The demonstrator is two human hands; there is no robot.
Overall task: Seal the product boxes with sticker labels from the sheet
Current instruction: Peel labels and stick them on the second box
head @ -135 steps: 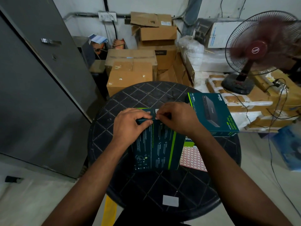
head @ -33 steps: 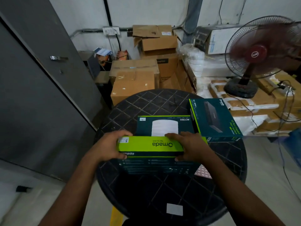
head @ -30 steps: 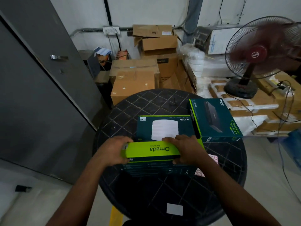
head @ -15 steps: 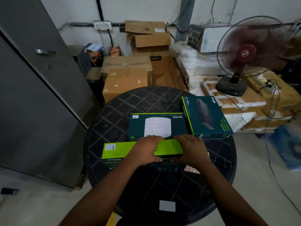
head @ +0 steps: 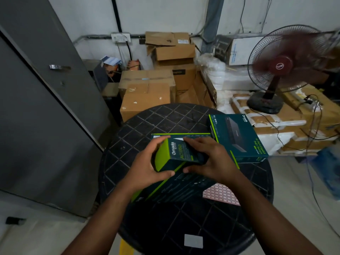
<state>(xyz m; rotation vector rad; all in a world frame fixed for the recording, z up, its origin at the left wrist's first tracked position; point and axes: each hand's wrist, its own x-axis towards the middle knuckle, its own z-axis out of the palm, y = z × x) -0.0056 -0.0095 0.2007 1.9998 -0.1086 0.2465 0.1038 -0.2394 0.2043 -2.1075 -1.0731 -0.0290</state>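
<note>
While tilted, green-ended box (head: 174, 155) gripped between both hands' fingers (head: 158, 143).

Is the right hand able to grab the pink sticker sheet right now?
Probably not yet. The right hand is busy holding the box together with the left hand. The sticker sheet lies close below its wrist, partly tucked under another box, so it would need to let go first.
</note>
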